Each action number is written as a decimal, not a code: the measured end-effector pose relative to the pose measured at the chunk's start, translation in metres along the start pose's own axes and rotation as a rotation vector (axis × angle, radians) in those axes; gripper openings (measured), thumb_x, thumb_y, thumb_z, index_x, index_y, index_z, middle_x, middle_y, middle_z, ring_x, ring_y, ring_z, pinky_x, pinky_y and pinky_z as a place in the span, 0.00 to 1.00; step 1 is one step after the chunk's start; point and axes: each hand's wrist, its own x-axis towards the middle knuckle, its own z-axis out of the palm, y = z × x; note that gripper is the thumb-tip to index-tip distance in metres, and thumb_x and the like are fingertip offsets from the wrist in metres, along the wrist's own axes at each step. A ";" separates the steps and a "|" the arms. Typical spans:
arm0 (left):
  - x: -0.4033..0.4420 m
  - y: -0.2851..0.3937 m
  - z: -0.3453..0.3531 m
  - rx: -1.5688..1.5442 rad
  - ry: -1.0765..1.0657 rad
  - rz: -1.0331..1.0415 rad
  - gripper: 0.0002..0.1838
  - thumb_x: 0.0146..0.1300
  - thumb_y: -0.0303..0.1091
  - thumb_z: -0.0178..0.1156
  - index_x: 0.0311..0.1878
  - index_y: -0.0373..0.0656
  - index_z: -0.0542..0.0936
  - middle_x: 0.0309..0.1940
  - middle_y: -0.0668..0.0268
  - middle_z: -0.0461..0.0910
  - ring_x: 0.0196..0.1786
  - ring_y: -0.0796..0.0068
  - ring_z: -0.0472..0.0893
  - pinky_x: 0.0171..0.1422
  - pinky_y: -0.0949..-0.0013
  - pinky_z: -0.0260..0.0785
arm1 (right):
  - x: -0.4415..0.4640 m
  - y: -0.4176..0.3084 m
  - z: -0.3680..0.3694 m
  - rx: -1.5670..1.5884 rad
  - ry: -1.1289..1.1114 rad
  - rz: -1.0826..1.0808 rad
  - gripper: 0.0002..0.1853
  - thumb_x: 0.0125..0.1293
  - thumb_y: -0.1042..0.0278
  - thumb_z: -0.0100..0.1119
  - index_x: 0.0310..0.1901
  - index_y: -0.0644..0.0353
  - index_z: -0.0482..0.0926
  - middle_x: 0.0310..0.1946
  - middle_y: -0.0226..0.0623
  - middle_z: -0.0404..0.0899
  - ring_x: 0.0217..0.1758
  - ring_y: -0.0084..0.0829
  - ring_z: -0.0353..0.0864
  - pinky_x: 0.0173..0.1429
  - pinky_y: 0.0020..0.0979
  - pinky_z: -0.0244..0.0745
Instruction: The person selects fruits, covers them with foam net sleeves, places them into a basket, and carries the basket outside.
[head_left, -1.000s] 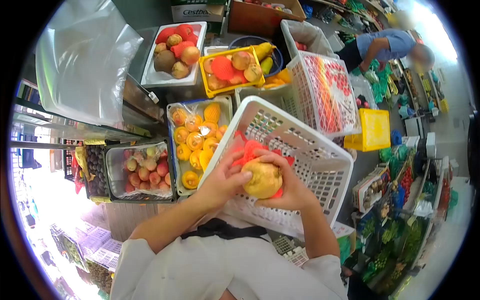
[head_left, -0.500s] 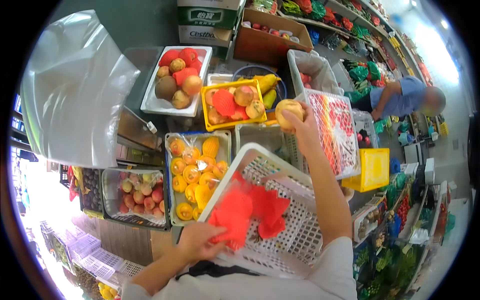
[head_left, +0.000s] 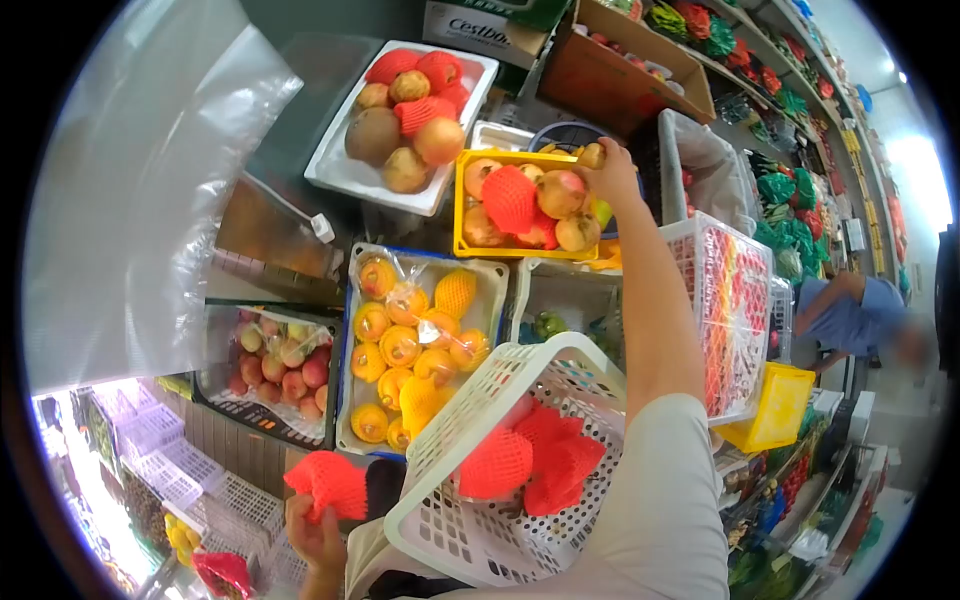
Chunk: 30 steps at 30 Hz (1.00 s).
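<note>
My left hand point(head_left: 312, 535), low at the left of the white basket, is closed on a red foam net point(head_left: 335, 484). Stretched out forward, my right hand point(head_left: 612, 178) holds a yellowish round fruit point(head_left: 592, 156) at the back right corner of the yellow crate point(head_left: 530, 252). Pomegranates and a red-netted fruit point(head_left: 510, 199) lie in that crate. The white perforated basket point(head_left: 440, 478) tilts against my body, with several red foam nets point(head_left: 552, 458) inside. Whether the nets in it wrap fruit is hard to tell.
A white foam box of fruit point(head_left: 325, 170) stands behind left, near a plastic sheet point(head_left: 140, 200). Orange fruit point(head_left: 401, 345) fills a tray; apples point(head_left: 285, 370) fill a dark crate. A white crate point(head_left: 735, 330) stands right. Another person point(head_left: 850, 310) is at the far right.
My right hand has carried the fruit forward to the yellow crate. My left hand has moved out of the basket to the left with a red net. The basket now tilts more and the view has shifted.
</note>
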 end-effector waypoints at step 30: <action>-0.169 -0.211 -0.087 0.313 0.046 -0.648 0.10 0.67 0.30 0.66 0.47 0.34 0.82 0.40 0.53 0.83 0.44 0.56 0.81 0.52 0.59 0.74 | -0.002 -0.114 0.000 0.078 0.102 -0.412 0.39 0.47 0.61 0.78 0.65 0.51 0.75 0.58 0.48 0.78 0.64 0.54 0.76 0.70 0.47 0.75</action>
